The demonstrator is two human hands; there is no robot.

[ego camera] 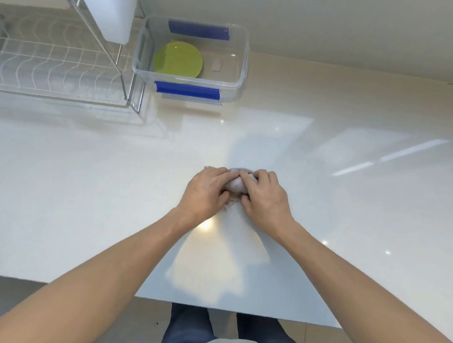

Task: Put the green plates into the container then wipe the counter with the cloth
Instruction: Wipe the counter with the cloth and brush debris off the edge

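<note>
Green plates [177, 59] lie stacked inside a clear plastic container [241, 73] with blue clips, at the back of the white counter [90, 191]. Near the counter's middle a small pale greyish cloth [236, 184] is bunched up between both hands. My left hand [206, 190] grips its left side with curled fingers and thumb. My right hand [264, 195] holds its right side, fingers curled over the top. Most of the cloth is hidden under the hands.
A chrome wire dish rack [52, 65] stands at the back left beside the container, with a white box [112, 14] hanging above it. A wall runs along the back right. The counter's front edge [201, 306] is near my legs.
</note>
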